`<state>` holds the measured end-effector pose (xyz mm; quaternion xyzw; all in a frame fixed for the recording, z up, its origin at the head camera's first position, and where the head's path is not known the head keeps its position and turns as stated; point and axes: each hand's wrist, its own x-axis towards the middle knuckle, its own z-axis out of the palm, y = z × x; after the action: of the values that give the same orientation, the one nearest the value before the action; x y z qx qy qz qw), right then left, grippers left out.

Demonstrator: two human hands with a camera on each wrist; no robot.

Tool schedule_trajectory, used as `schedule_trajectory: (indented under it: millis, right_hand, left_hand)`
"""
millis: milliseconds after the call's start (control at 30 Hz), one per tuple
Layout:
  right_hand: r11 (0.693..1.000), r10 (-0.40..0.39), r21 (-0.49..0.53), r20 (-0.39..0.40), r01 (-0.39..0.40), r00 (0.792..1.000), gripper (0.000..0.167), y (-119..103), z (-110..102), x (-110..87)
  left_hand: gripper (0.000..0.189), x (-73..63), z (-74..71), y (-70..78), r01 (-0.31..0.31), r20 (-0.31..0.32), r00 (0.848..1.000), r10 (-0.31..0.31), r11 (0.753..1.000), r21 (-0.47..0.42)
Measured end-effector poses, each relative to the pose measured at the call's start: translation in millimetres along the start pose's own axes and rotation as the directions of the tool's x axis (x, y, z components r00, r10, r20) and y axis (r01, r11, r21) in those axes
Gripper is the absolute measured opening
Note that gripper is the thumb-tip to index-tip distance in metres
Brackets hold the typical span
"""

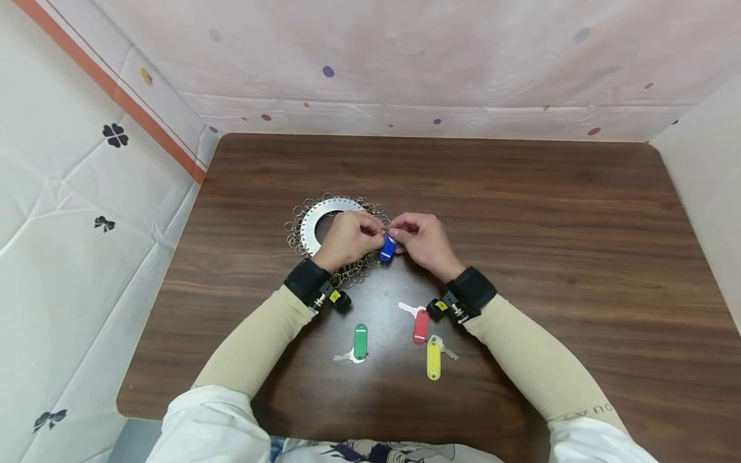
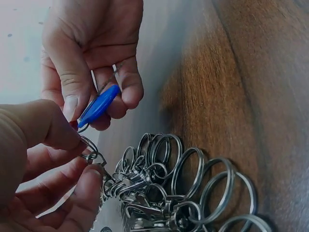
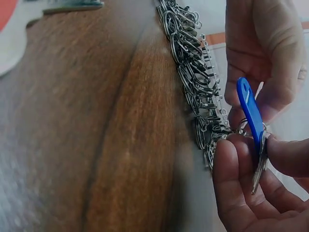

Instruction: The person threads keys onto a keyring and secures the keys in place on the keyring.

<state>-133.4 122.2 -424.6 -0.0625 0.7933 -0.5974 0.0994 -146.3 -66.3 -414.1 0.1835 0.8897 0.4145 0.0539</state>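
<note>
Both hands meet at the right edge of a flat silver ring plate (image 1: 308, 226) hung all round with metal clips and split rings (image 2: 194, 173). My left hand (image 1: 350, 238) pinches one of these split rings (image 2: 94, 153) between thumb and fingers. Close beside it, my right hand (image 1: 427, 243) holds a blue key tag (image 1: 388, 249) with its key (image 3: 259, 175), the thumb near the tag's ring end. In the left wrist view the tag's small ring lies against the pinched split ring. Fingertips hide whether the two are linked.
Nearer the body lie a green key tag (image 1: 361, 341), a red key tag (image 1: 420, 326) and a yellow key tag (image 1: 433, 360), each with a silver key. All rest on a brown wooden table (image 1: 579, 257), with pale patterned sheets (image 1: 405, 58) around its far side and left.
</note>
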Motion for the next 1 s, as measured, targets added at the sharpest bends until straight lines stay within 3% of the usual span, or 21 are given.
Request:
schedule_trajectory:
  millis: [300, 633, 1000]
  right_hand:
    - [0.995, -0.026, -0.098, -0.029, 0.023, 0.999, 0.011, 1.7, 0.8, 1.9]
    - [0.986, -0.074, -0.15, -0.018, 0.07, 0.997, 0.01, 1.6, 1.9, 2.0]
    - [0.976, -0.121, -0.184, -0.02, 0.115, 0.992, 0.009, -0.2, 0.3, 2.0]
  left_hand:
    - [0.011, -1.3, -0.8, 2.1, -0.047, -0.014, 0.999, 0.049, 0.992, 0.115]
    - [0.013, 4.5, -5.3, 6.4, -0.097, 0.087, 0.993, 0.079, 0.969, 0.227]
    - [0.013, 8.8, -13.0, 14.7, -0.11, 0.127, 0.989, 0.081, 0.965, 0.238]
